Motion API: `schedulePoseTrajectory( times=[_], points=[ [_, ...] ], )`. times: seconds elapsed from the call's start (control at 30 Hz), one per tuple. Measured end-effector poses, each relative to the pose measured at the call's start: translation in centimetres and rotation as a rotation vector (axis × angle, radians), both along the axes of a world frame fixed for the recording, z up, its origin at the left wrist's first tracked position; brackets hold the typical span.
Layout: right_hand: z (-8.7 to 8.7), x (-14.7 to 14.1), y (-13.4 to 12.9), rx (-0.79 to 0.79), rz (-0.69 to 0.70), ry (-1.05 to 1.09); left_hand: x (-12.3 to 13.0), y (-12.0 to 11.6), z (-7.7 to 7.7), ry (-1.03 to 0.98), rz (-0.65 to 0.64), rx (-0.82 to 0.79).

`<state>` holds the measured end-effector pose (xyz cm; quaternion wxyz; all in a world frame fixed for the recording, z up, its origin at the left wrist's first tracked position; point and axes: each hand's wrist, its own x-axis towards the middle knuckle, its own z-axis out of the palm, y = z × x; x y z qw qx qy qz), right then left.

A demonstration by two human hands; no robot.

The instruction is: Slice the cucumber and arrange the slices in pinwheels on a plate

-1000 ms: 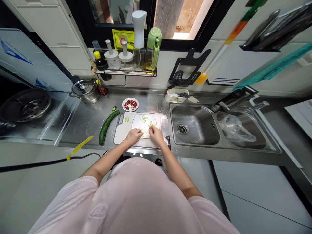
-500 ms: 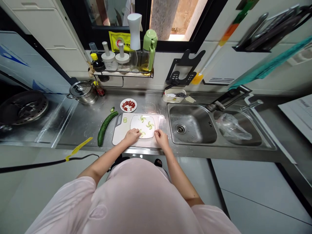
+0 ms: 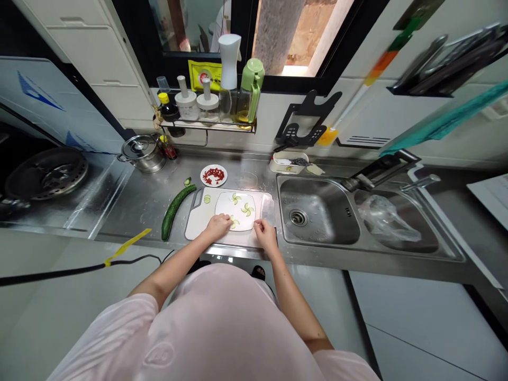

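Note:
A white square plate point(image 3: 239, 202) lies on a pale cutting board point(image 3: 196, 222), with green-edged cucumber slices point(image 3: 247, 210) on it in small pinwheels. My left hand point(image 3: 218, 227) reaches over the plate's near left edge, its bent fingers together at the lowest pinwheel point(image 3: 234, 221). What is between them is hidden. Beside the plate's right edge my right hand point(image 3: 265, 236) is closed in a pinch; I cannot make out what it holds. A knife blade point(image 3: 268, 209) lies on the board's right end. A few loose slices point(image 3: 207, 199) sit on its upper left.
A whole cucumber point(image 3: 174, 210) lies left of the board, a cucumber end point(image 3: 187, 181) above it. Behind stands a small plate of chopped red pieces point(image 3: 214, 175). The double sink point(image 3: 317, 211) is to the right, a lidded pot point(image 3: 143, 152) at back left.
The whole view has shifted slightly, so the counter sits a bit lower and further right. Both hands stay at the plate, with almost no visible movement against it.

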<state>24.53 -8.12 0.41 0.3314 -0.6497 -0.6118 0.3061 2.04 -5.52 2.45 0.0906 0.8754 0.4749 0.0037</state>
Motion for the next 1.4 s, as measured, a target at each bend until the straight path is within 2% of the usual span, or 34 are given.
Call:
schedulePoseTrajectory(
  times=[0.17,0.3,0.4,0.5,0.6,0.7,0.83,1.1,1.23,1.4],
  points=[
    [-0.1,0.0,0.2,0.002,-0.004,0.006,-0.2,0.0,0.1,-0.061,0.046,-0.03],
    [-0.1,0.0,0.1,0.008,-0.006,0.015,-0.4,-0.1,-0.3,-0.212,0.18,-0.038],
    [-0.2,0.0,0.1,0.011,-0.016,0.014,-0.9,0.0,-0.8,-0.337,0.355,-0.027],
    [-0.2,0.3,0.0,0.02,-0.024,0.015,-2.2,0.7,-1.2,-0.431,0.595,0.014],
    [-0.2,0.5,0.0,0.028,-0.02,0.02,-4.0,1.7,-1.3,-0.449,0.861,0.048],
    [-0.1,0.6,0.0,0.031,-0.032,0.013,-5.5,2.9,-1.2,-0.415,0.999,0.073],
    [0.2,0.4,0.2,0.038,-0.023,0.005,-6.2,4.2,-1.0,-0.339,1.039,0.084],
    [0.4,0.5,0.7,0.037,-0.017,0.009,-5.8,5.9,-1.2,-0.224,1.041,0.041],
    [0.2,0.7,0.5,0.026,-0.02,0.013,-5.8,6.1,-1.4,-0.238,1.052,0.02],
    [0.4,1.1,0.5,0.012,-0.016,0.005,-5.5,6.1,-1.3,-0.346,1.066,-0.033]
  ],
)
